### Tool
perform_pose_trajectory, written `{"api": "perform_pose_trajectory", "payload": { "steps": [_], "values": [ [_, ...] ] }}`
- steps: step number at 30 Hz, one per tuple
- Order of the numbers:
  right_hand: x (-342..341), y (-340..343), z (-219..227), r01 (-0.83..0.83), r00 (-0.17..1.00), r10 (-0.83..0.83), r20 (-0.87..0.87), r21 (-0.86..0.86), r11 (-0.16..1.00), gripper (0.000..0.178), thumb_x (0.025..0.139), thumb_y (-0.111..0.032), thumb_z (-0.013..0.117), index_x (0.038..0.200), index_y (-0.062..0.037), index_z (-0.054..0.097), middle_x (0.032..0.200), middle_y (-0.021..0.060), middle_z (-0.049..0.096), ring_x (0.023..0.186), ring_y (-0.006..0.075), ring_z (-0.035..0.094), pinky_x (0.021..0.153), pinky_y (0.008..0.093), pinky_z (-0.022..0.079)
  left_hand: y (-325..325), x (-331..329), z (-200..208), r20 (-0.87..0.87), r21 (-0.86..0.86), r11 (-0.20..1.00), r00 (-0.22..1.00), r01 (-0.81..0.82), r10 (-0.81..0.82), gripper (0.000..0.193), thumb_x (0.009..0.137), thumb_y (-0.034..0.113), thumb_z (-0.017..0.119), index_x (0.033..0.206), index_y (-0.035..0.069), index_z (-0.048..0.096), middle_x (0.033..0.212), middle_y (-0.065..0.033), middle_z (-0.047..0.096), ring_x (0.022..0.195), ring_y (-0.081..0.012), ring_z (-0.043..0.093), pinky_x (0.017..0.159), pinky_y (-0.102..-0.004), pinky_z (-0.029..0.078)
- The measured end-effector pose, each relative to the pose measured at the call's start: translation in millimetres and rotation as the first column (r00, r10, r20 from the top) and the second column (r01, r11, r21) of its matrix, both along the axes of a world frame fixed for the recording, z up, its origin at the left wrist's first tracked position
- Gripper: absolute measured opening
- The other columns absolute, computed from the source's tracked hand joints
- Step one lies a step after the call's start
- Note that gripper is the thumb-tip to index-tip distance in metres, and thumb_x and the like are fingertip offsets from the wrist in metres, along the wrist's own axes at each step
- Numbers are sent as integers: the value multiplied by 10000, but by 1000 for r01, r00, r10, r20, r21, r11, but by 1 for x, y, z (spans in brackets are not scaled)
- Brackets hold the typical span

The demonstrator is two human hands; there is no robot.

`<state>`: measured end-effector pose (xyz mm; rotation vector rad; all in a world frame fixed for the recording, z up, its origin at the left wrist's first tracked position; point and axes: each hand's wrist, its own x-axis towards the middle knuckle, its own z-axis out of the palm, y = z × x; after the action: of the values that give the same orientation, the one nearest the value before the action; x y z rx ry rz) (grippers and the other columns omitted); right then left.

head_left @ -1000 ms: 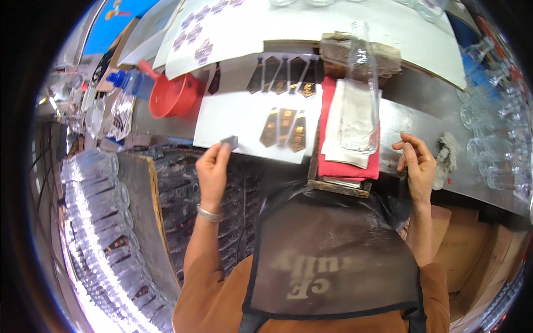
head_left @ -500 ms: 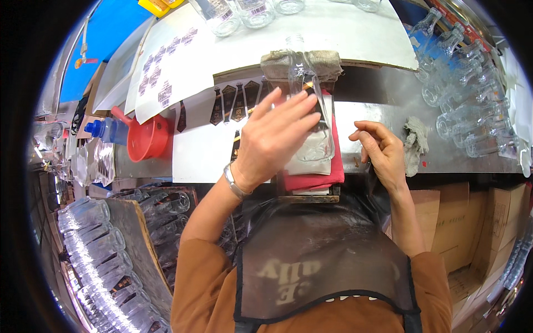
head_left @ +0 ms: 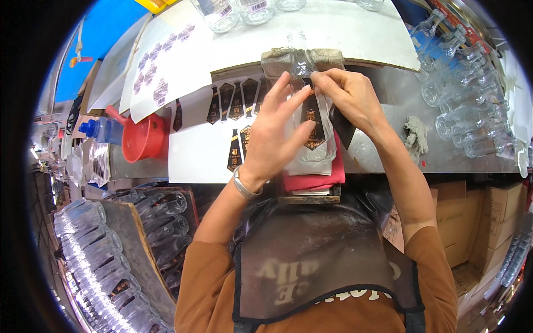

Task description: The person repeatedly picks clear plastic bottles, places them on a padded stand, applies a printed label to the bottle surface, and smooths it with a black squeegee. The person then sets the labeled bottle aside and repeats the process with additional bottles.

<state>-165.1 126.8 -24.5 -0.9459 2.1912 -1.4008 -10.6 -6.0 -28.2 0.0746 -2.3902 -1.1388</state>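
Observation:
A clear glass bottle point(head_left: 326, 151) lies with its neck pointing away from me. The neck rests on a cloth-wrapped support point(head_left: 327, 57). On the bottle's upper face is a black tie-shaped label point(head_left: 312, 119) with gold marks. My left hand point(head_left: 272, 130) is open, fingers spread over the bottle's left side. My right hand point(head_left: 352, 100) is closed in a pinch at the label's top end, by the bottle's shoulder; what lies between the fingertips is hidden. Below that hand shows a dark flat piece point(head_left: 342, 127); whether it is held I cannot tell.
Several similar labels point(head_left: 236, 100) lie on white backing at left. Beyond them are a printed sticker sheet point(head_left: 166, 61) and a red dipper point(head_left: 145, 139). Glass bottles point(head_left: 466, 122) stack at right beside a crumpled rag point(head_left: 415, 136). More bottles point(head_left: 94, 244) stand lower left, cardboard boxes point(head_left: 472, 222) lower right.
My right hand has moved left and forward from beside the bottle to its shoulder and closed in a pinch. My left hand has shifted slightly, uncovering the label on the bottle.

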Motion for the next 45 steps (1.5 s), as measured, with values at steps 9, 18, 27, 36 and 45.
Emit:
{"api": "perform_pose_trajectory", "payload": {
  "steps": [9, 18, 27, 36, 45],
  "values": [
    [-1, -5, 6, 29, 998, -26, -60, 46, 999, 484, 958, -451, 631, 902, 20, 732, 682, 55, 634, 646, 95, 538, 596, 281, 432, 7, -3, -7, -39, -18, 999, 998, -50, 50, 553, 862, 119, 746, 1392, 69, 597, 1511, -232, 449, 1329, -366, 534, 1046, -429, 497],
    [-2, -7, 4, 17, 1000, -17, -21, 20, 1000, 481, 966, -437, 630, 904, 28, 734, 697, 38, 646, 661, 90, 542, 601, 282, 440, 5, -4, -7, -20, -16, 999, 999, -48, 47, 556, 854, 102, 751, 1388, 66, 599, 1506, -231, 448, 1329, -350, 530, 986, -403, 549],
    [22, 35, -10, -71, 939, 93, 332, -79, 994, 526, 975, -327, 645, 1320, 62, 565, 1094, 147, 697, 635, 88, 612, 615, 228, 493, 12, 16, -12, 145, 470, 883, 988, -17, -58, 862, 862, 135, 775, 1546, -46, 282, 1505, -253, 446, 1307, -310, 555, 1057, -412, 475],
    [47, 54, -11, -65, 901, 115, 418, -134, 989, 566, 971, -210, 677, 1419, 72, 475, 1231, 174, 643, 635, 81, 607, 606, 230, 502, 18, 22, -16, 119, 758, 653, 986, -12, -119, 715, 937, -29, 635, 1556, -21, 276, 1471, -223, 466, 1322, -277, 518, 1094, -388, 440],
    [54, 52, -16, -2, 932, 50, 359, -132, 991, 523, 932, -229, 718, 1336, 64, 562, 1132, 110, 690, 765, 66, 620, 689, 237, 503, 25, 18, -18, 103, 780, 623, 993, -49, -51, 698, 912, -32, 681, 1524, -13, 345, 1384, -199, 546, 1242, -234, 576, 1043, -350, 488]
  ]
}}
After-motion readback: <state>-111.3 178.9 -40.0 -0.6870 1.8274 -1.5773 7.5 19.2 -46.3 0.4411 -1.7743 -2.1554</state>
